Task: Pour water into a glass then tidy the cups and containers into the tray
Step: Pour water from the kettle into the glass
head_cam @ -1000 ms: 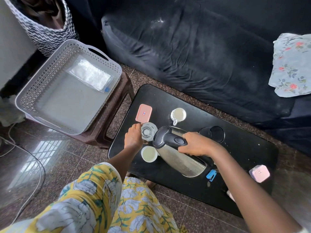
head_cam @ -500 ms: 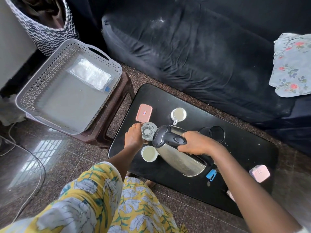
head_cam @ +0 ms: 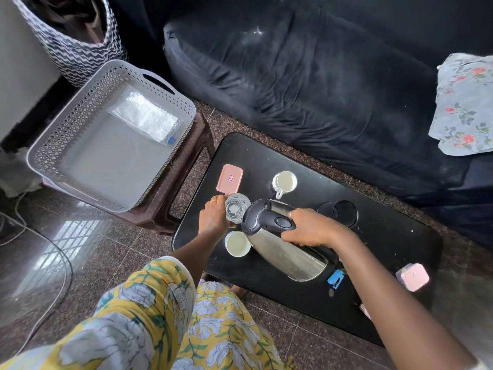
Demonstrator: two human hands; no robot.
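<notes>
My right hand (head_cam: 310,228) grips the black handle of a steel kettle (head_cam: 280,247), which is tipped left with its spout over a clear glass (head_cam: 236,209). My left hand (head_cam: 213,216) holds that glass on the black table (head_cam: 386,236). A white cup (head_cam: 237,243) stands just below the glass, beside the kettle. A white mug (head_cam: 285,182) and a black cup (head_cam: 338,212) stand behind the kettle. One pink-lidded container (head_cam: 229,178) sits by the glass, another (head_cam: 413,276) near the table's right end. The grey perforated tray (head_cam: 66,134) rests on a brown stool (head_cam: 181,193) to the left.
A clear plastic bag (head_cam: 145,117) lies in the tray. A small blue object (head_cam: 336,279) lies on the table under the kettle. A dark sofa (head_cam: 320,76) with a floral cloth (head_cam: 464,108) runs behind the table. A zigzag-patterned basket (head_cam: 74,46) stands at the back left.
Almost nothing differs. The kettle stays tipped over the glass and both hands keep their hold.
</notes>
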